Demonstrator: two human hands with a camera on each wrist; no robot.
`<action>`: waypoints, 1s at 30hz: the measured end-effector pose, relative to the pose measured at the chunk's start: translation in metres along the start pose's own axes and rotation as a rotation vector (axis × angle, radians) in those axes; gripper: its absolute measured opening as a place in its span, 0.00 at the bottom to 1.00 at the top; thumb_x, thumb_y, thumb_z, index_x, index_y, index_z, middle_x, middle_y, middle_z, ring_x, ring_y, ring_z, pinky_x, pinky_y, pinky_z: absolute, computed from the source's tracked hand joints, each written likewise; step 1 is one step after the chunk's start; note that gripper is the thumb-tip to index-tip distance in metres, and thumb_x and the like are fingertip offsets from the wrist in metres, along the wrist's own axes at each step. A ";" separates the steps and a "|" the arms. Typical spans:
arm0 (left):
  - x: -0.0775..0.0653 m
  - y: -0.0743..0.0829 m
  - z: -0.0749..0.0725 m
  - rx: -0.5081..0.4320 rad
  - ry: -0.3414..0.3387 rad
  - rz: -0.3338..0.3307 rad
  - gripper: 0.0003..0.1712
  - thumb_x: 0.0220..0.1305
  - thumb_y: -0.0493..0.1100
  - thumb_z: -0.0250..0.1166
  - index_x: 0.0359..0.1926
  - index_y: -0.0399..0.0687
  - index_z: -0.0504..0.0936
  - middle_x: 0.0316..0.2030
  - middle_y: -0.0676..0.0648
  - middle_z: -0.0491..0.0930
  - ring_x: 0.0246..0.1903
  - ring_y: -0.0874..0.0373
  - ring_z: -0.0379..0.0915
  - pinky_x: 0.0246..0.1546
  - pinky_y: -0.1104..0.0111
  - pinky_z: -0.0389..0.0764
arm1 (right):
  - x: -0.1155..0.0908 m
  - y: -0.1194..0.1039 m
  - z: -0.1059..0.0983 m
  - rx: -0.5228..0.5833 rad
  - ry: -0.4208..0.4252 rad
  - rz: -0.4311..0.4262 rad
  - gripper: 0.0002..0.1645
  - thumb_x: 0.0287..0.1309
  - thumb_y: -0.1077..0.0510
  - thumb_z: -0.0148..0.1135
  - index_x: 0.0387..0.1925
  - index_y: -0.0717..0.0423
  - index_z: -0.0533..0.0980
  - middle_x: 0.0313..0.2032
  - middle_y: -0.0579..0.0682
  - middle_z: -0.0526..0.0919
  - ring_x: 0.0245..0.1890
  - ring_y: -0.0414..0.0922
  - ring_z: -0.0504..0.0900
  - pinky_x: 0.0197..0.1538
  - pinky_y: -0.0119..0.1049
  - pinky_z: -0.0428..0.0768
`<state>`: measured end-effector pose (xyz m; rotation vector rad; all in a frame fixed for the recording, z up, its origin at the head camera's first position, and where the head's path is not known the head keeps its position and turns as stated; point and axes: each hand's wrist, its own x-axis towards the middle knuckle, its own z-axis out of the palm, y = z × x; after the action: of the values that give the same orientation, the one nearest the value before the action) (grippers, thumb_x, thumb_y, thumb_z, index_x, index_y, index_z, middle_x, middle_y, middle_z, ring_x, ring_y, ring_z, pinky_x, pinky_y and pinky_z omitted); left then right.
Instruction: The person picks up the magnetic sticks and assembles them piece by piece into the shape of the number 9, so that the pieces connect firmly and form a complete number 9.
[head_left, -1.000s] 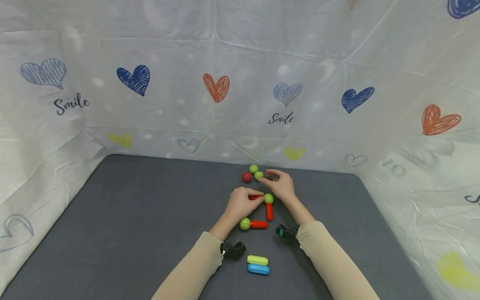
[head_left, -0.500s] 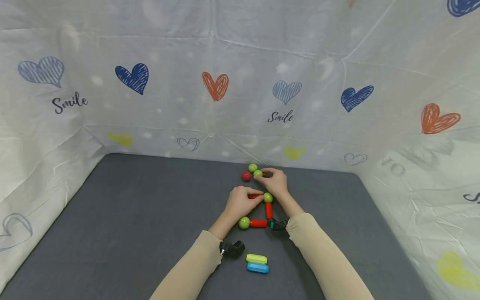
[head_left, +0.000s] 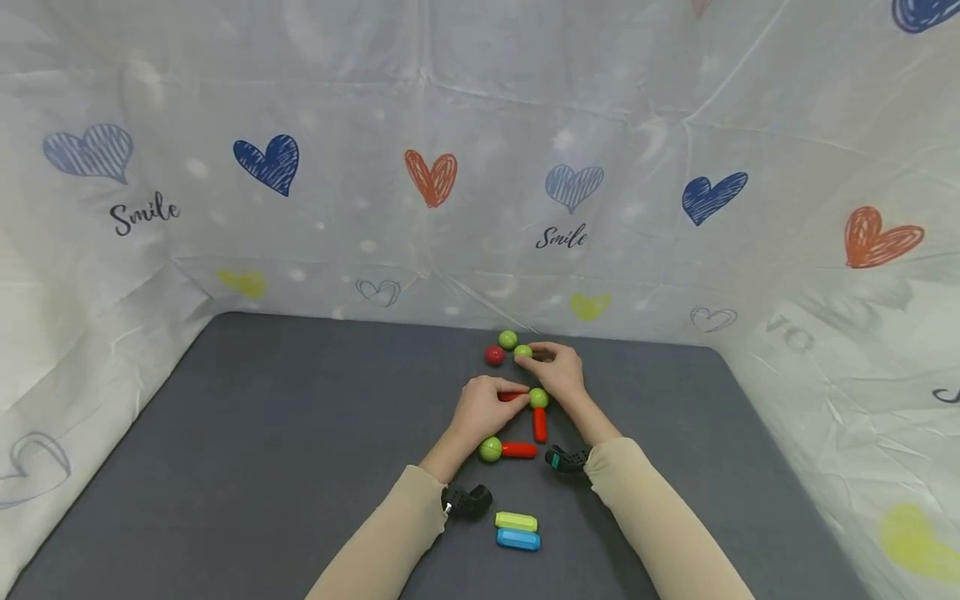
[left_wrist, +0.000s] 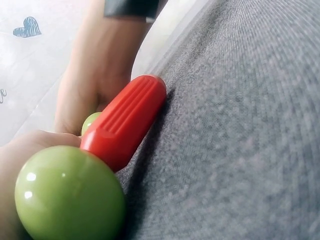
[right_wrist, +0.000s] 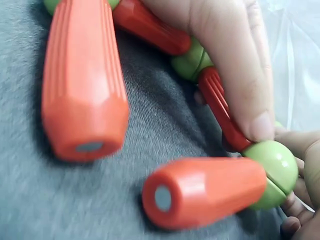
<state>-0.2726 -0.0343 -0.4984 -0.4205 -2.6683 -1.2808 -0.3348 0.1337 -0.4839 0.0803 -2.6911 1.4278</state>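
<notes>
My left hand [head_left: 483, 408] pinches a red magnetic rod [head_left: 513, 395] that meets a green ball [head_left: 538, 398]. From that ball another red rod [head_left: 540, 425] points toward me. In the right wrist view, the rods and green balls form an angular chain, and the left fingertips rest beside the ball [right_wrist: 272, 167]. My right hand [head_left: 558, 368] holds a green ball [head_left: 522, 352] between thumb and fingers at the far side. Closer to me, a green ball [head_left: 491, 449] has a red rod [head_left: 518, 450] on it; both loom large in the left wrist view [left_wrist: 70, 195].
A green ball [head_left: 507, 340] and a red ball [head_left: 494, 356] lie left of the right hand. Nearer the front are a yellow-green rod [head_left: 516, 522] and a blue rod [head_left: 518, 540]. A printed white sheet [head_left: 480, 250] rises behind the dark table [head_left: 300, 433].
My right hand reached left to the green ball, took hold of it and drew it slightly right, away from the other green ball. The left hand has stayed in place.
</notes>
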 end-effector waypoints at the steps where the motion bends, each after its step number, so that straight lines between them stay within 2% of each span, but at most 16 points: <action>1: -0.001 0.000 0.001 -0.002 -0.001 0.001 0.11 0.70 0.51 0.73 0.50 0.57 0.95 0.44 0.53 0.92 0.44 0.55 0.88 0.47 0.58 0.85 | -0.002 0.002 -0.002 0.008 0.000 0.010 0.29 0.63 0.45 0.78 0.60 0.56 0.85 0.53 0.57 0.90 0.54 0.57 0.85 0.59 0.53 0.81; 5: -0.002 -0.001 0.003 -0.002 -0.003 0.002 0.11 0.70 0.51 0.73 0.50 0.57 0.95 0.44 0.54 0.92 0.43 0.56 0.88 0.46 0.60 0.85 | -0.011 0.009 -0.010 0.038 -0.005 0.040 0.30 0.62 0.45 0.78 0.61 0.54 0.85 0.56 0.56 0.89 0.59 0.57 0.84 0.63 0.54 0.79; 8: -0.002 -0.001 0.003 -0.002 0.005 0.005 0.11 0.70 0.51 0.73 0.49 0.57 0.95 0.43 0.53 0.92 0.42 0.57 0.88 0.44 0.62 0.85 | -0.020 0.013 -0.015 0.054 -0.009 0.033 0.30 0.62 0.45 0.78 0.61 0.53 0.85 0.58 0.56 0.88 0.57 0.56 0.84 0.60 0.53 0.80; 13: 0.000 -0.001 0.002 0.004 0.010 0.009 0.11 0.70 0.50 0.73 0.49 0.57 0.95 0.43 0.53 0.92 0.41 0.57 0.88 0.42 0.63 0.85 | -0.034 0.017 -0.028 0.094 -0.010 0.032 0.30 0.62 0.44 0.78 0.61 0.53 0.85 0.59 0.55 0.87 0.50 0.53 0.84 0.51 0.45 0.79; 20: -0.001 -0.002 0.003 0.002 0.005 0.010 0.11 0.70 0.50 0.73 0.50 0.57 0.95 0.44 0.52 0.92 0.40 0.58 0.88 0.40 0.66 0.84 | -0.056 0.028 -0.042 0.112 -0.014 0.058 0.31 0.62 0.42 0.78 0.62 0.52 0.85 0.59 0.55 0.86 0.46 0.48 0.83 0.50 0.40 0.78; 26: -0.002 -0.002 0.002 0.003 0.012 0.005 0.11 0.69 0.50 0.74 0.49 0.58 0.95 0.44 0.52 0.92 0.42 0.58 0.88 0.42 0.65 0.85 | -0.078 0.035 -0.051 0.133 -0.024 0.043 0.29 0.62 0.45 0.79 0.60 0.54 0.86 0.52 0.55 0.88 0.34 0.42 0.77 0.40 0.35 0.74; 30: -0.001 -0.002 0.001 0.001 0.016 0.005 0.11 0.69 0.51 0.74 0.49 0.58 0.95 0.44 0.52 0.92 0.43 0.57 0.88 0.43 0.63 0.85 | -0.093 0.035 -0.056 0.145 -0.032 0.021 0.27 0.61 0.49 0.79 0.58 0.55 0.86 0.43 0.53 0.88 0.30 0.41 0.76 0.36 0.32 0.73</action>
<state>-0.2720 -0.0348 -0.5008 -0.4153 -2.6529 -1.2758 -0.2423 0.1996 -0.4919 0.0868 -2.6172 1.6402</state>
